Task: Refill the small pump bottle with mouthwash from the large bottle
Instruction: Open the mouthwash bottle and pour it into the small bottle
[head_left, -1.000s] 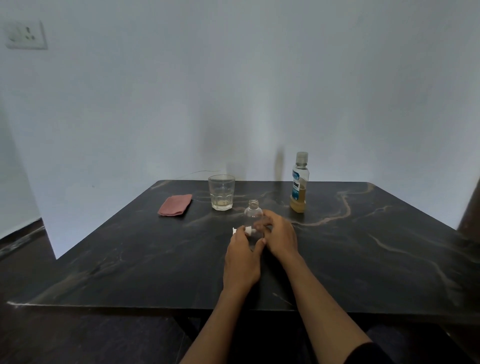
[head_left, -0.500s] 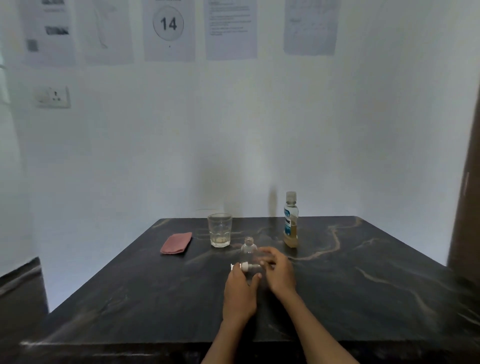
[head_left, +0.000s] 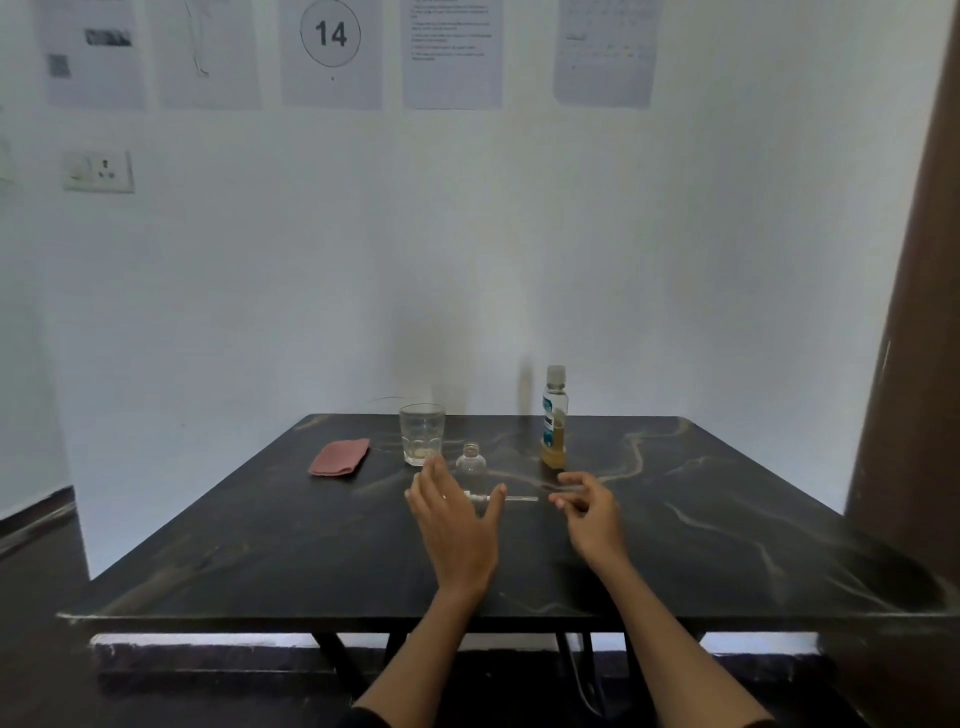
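1. The small pump bottle (head_left: 471, 464) stands uncapped mid-counter (head_left: 260, 540), its pump head (head_left: 501, 498) lying just in front.
2. The large bottle (head_left: 554, 418) stands capped, back right.
3. The left hand (head_left: 453, 519) is spread wide; the right hand (head_left: 589, 512) is loosely curled, empty.
4. A glass (head_left: 422, 434) and red cloth (head_left: 340, 457) sit left.

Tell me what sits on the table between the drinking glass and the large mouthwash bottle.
In the head view, only the small pump bottle, uncapped and upright, stands between the glass and the large bottle, slightly nearer the person.
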